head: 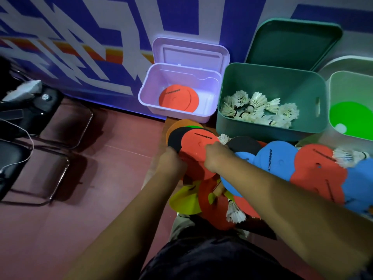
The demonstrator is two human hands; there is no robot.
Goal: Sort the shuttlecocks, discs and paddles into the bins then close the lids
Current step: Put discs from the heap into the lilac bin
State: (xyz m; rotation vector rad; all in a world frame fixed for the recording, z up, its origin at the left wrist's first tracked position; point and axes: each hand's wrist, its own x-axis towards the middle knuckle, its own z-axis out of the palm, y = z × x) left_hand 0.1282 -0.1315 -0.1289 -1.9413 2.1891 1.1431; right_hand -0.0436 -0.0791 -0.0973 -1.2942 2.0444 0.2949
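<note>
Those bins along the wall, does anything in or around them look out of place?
Inside, no: the lilac bin holds only red discs, the dark green bin only shuttlecocks. In front, though, stray shuttlecocks lie among the unsorted disc pile, one on the right and another nearer the person.

I noted a lilac bin [179, 93] containing red discs [178, 99], a teal bin [270, 81] containing white shuttlecocks [256, 110], and a pale bin [351, 81] containing a green disc [351, 118]. The wall [80, 47] carried blue-and-white geometric patterning.
</note>
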